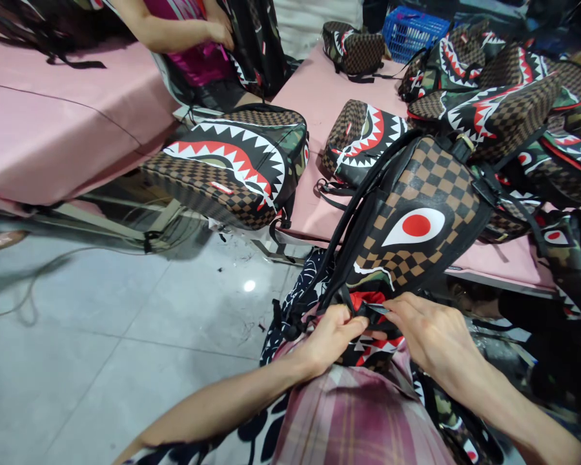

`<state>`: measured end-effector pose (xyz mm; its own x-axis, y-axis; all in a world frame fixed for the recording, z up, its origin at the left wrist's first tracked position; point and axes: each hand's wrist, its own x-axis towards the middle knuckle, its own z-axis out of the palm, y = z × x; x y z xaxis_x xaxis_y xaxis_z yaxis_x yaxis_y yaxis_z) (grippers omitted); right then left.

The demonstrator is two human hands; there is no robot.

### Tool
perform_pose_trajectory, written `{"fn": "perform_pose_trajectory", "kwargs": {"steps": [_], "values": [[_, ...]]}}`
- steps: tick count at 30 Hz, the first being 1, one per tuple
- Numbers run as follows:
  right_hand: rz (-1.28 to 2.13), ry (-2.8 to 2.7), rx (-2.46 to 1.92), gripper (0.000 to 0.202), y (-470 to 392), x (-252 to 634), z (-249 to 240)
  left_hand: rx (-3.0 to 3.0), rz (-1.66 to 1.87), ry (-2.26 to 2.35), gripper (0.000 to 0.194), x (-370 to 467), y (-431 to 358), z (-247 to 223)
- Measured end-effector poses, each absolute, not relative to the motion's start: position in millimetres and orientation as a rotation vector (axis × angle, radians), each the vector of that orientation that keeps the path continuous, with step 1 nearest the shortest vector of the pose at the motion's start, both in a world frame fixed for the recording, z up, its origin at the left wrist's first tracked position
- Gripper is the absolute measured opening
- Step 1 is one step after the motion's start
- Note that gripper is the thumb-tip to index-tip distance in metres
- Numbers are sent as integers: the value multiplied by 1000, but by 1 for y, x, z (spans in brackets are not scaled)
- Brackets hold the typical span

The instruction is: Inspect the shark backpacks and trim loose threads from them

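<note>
A backpack (419,187) with a brown-and-black check, a red-and-white eye and a shark-mouth print leans on my lap against the table edge. My left hand (336,336) is closed on the backpack's edge near a black strap, beside its red lining (368,300). Between the fingers of my right hand (428,326) are small thread snips (376,309), of which only a pointed metal blade shows. The blade tip points left, close to my left fingers and the red lining. Both palms and most of the snips' handle are hidden.
Pink-topped tables (303,84) carry more shark-print backpacks, one (237,165) overhanging the near edge and several piled at right. A blue basket (414,32) stands at the back. Across the table, another person's arm (179,32) reaches to a backpack. A cable (53,258) crosses the tiled floor.
</note>
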<state>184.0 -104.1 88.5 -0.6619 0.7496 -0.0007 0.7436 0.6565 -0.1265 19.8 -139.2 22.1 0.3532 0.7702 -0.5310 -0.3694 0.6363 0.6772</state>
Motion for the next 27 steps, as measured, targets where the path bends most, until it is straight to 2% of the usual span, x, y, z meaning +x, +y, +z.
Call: {"fn": "perform_pose_trajectory", "kwargs": {"steps": [8, 13, 15, 17, 20, 24, 27], "values": [[154, -2851, -1272, 25, -103, 181, 88, 587, 773, 946, 34, 17, -139, 17], [638, -2538, -1195, 28, -95, 194, 93, 568, 767, 913, 30, 17, -139, 22], [712, -2396, -1234, 28, -96, 194, 94, 596, 780, 958, 28, 17, -139, 22], [675, -2394, -1261, 33, -100, 188, 93, 667, 804, 1007, 27, 17, -139, 21], [528, -2603, -1350, 23, -102, 168, 88, 769, 828, 1007, 23, 17, -140, 17], [317, -2856, -1525, 29, -97, 147, 85, 833, 786, 1068, 26, 17, -140, 16], [269, -2937, -1572, 21, -93, 139, 86, 858, 799, 1070, 26, 18, -139, 17]]}}
